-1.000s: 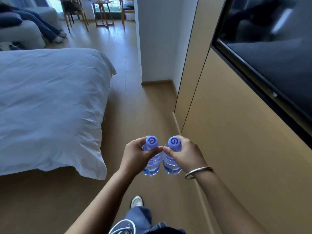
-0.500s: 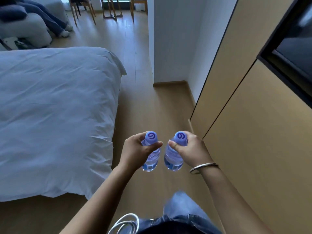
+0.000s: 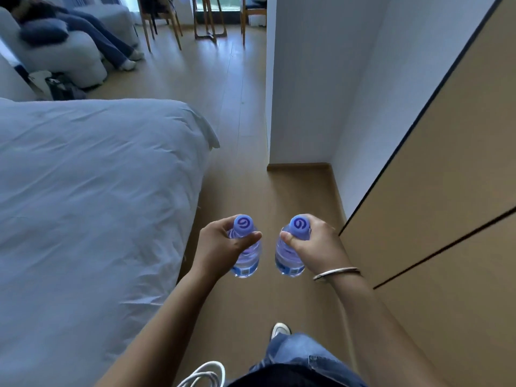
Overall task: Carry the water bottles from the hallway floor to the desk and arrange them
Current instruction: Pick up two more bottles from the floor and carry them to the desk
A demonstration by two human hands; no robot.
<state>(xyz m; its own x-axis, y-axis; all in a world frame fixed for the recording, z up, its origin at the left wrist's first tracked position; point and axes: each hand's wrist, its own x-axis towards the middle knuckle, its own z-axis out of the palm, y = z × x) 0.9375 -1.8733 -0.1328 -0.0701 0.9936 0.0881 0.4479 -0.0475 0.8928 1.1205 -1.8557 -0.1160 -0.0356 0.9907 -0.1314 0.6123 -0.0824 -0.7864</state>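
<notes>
**Two bottles carried, one per hand**

The left bottle (image 3: 245,255) is grasped near its neck by the left hand (image 3: 223,247), thumb curled across just under the blue cap (image 3: 243,224). The right bottle (image 3: 287,258) is grasped the same way by the right hand (image 3: 315,244). Both are held upright above the wooden floor (image 3: 251,135), near each other but apart. A bangle (image 3: 335,273) is worn behind the right grip. A white bed (image 3: 83,205) is seen left of the left grip; tan panels (image 3: 446,191) right of the right grip.
</notes>
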